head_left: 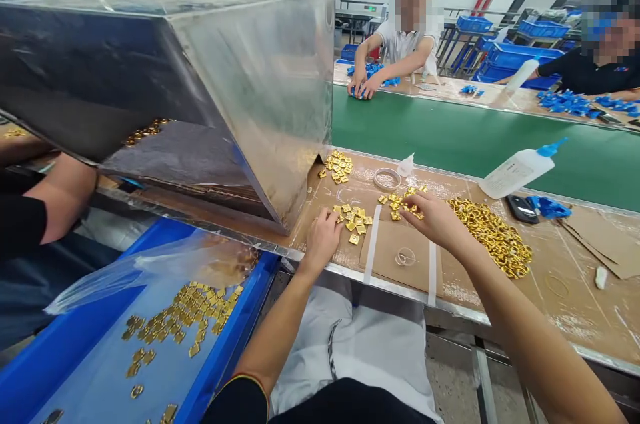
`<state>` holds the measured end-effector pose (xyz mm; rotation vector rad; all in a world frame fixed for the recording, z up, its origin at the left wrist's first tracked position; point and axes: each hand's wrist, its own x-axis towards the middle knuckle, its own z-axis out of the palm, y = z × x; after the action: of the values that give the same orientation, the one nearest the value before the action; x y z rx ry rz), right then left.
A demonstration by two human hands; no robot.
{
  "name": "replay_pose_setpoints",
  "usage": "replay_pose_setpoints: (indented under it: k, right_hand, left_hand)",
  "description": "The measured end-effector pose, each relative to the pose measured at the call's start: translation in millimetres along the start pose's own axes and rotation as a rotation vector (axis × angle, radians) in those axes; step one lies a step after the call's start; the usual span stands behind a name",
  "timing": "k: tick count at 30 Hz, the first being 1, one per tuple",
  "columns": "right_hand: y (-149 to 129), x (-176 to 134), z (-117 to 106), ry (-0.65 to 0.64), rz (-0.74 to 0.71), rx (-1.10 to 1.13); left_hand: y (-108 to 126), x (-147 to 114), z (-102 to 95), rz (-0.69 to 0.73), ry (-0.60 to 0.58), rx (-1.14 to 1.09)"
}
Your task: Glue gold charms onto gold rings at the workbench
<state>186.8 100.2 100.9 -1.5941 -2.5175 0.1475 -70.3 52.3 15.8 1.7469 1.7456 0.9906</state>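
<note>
Sorting looks underway: the left hand rests curled beside small gold square plates on the desk, while the right hand pinches others, apparently needing careful fingertip picking next.

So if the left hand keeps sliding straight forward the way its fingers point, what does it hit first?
Probably the small cluster of gold pieces just ahead of the left hand on the table; its fingertips look almost on them already.

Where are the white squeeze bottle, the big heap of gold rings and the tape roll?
white squeeze bottle [517, 172]: head view, middle of its body.
heap of gold rings [493, 234]: head view, centre of the heap.
tape roll [387, 179]: head view, its rim.
</note>
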Motion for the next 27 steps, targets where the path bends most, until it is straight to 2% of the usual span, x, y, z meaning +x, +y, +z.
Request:
replay_pose_setpoints:
  k: [2,4,8,11,14,19,23,27]
  right_hand:
    - [9.7,-31.4,1.7,0.115,-0.027,0.204]
    - [17.9,-62.0,9.1,0.173,0.000,0.342]
    - [22.2,-111.2,34.5,0.203,0.166,0.532]
    - [14.0,-131.2,53.1,0.239,0.293,0.655]
    - [1.0,-135.1,64.6,0.284,0.335,0.756]
    - [-13.7,-124.4,70.7,0.334,0.278,0.791]
    - [-16.3,-117.9,74.4,0.403,0.217,0.712]
    - [-14.6,-110.9,78.3,0.452,0.124,0.644]
  left_hand:
    - [1.4,10.0,3.8,0.000,-0.011,-0.003]
    - [1.2,15.9,1.7,0.005,-0.042,-0.012]
    - [-0.2,18.6,-9.3,0.021,-0.111,-0.057]
    - [1.3,12.8,-10.2,0.037,-0.139,-0.101]
    - [6.7,1.0,-0.1,0.068,-0.128,-0.258]
    - [25.3,-23.0,21.6,0.021,-0.050,-0.564]
    - [39.1,-40.7,32.3,-0.079,-0.115,-0.780]
    - [43.3,-57.6,43.6,-0.195,-0.215,-0.873]
